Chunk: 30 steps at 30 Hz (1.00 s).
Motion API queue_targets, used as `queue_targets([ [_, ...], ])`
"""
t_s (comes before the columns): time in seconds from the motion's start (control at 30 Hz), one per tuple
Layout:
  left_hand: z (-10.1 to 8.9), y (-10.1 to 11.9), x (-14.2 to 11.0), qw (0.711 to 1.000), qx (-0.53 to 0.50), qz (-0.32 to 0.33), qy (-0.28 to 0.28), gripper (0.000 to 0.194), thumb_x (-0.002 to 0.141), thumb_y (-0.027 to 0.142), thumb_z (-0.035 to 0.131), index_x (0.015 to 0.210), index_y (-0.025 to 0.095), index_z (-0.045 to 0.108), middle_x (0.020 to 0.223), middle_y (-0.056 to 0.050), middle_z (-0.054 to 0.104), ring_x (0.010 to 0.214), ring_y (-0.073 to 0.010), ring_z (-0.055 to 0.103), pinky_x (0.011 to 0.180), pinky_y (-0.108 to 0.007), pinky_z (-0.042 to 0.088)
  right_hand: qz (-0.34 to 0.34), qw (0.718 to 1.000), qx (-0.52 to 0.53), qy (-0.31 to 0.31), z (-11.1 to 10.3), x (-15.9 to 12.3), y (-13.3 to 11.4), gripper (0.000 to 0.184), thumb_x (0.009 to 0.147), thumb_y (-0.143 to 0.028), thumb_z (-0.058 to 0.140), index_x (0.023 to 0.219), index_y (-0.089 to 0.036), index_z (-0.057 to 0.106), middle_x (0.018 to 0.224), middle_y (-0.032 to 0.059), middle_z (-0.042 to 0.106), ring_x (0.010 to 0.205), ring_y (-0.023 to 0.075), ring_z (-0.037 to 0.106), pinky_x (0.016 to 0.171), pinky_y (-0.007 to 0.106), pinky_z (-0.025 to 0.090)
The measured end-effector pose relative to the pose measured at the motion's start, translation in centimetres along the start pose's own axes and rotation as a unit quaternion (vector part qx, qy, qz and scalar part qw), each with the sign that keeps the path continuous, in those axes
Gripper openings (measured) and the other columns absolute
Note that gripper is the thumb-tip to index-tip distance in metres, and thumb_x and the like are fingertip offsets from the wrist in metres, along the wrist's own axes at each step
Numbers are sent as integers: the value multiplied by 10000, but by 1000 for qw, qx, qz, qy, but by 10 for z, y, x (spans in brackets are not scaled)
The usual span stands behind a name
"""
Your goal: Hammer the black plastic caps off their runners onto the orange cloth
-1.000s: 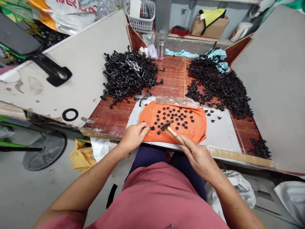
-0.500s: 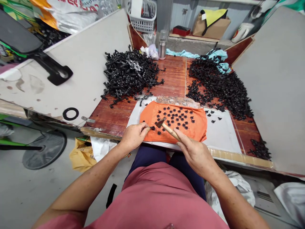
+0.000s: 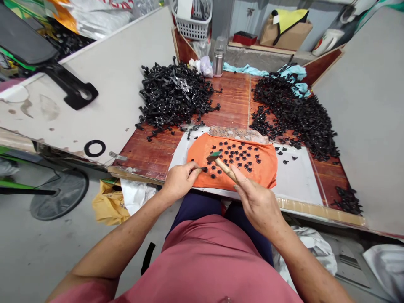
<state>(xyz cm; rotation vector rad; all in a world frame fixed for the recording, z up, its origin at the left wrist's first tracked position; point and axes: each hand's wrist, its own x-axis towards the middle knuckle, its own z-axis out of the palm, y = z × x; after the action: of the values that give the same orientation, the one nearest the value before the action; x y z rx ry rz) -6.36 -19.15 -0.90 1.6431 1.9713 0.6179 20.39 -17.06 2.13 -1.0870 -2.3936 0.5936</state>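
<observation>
My right hand [image 3: 257, 200] grips the wooden handle of a small hammer [image 3: 225, 168], whose dark head is over the left part of an orange cloth [image 3: 265, 168]. At the cloth's left edge, my left hand [image 3: 181, 179] pinches a small black strip-like part [image 3: 204, 169] between thumb and fingers, its round end lying on the cloth. Several small black pegs with round bases [image 3: 240, 154] stand spread over the cloth. The hammer head hangs just above and right of the pinched part; whether it touches any peg I cannot tell.
A heap of black strip parts [image 3: 173, 97] lies at the back left of the wooden table [image 3: 235, 97]. Another heap of small black pegs [image 3: 303, 118] covers the right side. A steel flask [image 3: 218, 62] stands behind, a white basket [image 3: 192, 27] above. A black ring [image 3: 94, 148] rests left.
The hammer head has lifted slightly and tilted. My left hand keeps its pinch at nearly the same place; the whole view has shifted a little.
</observation>
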Motion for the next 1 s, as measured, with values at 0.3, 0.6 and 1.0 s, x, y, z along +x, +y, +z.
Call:
queue_targets([
  [0.3,-4,0,1,998,-55,10,18,275,958,373,513,902,202,721,762,8,706,701,-143,607,661,-250,358,47,998,29,24,1,-14,12,555,1060,-210,476,1607,-286,424,1491,61,617,1290,223,655,1024,341,585],
  [0.6,0,2,-1,1000,-6,5,19,256,958,377,535,906,216,728,760,-7,727,645,-150,594,633,-260,353,69,997,31,12,3,-19,13,519,1064,-242,468,1582,-216,469,1452,95,646,1264,242,674,1046,379,578],
  [1.0,0,4,-2,1000,26,5,11,260,978,363,514,947,220,729,788,-14,739,677,-160,624,655,-263,367,67,998,1,-20,1,-19,12,521,1074,-239,434,1594,-247,451,1331,111,728,1114,253,748,962,386,610],
])
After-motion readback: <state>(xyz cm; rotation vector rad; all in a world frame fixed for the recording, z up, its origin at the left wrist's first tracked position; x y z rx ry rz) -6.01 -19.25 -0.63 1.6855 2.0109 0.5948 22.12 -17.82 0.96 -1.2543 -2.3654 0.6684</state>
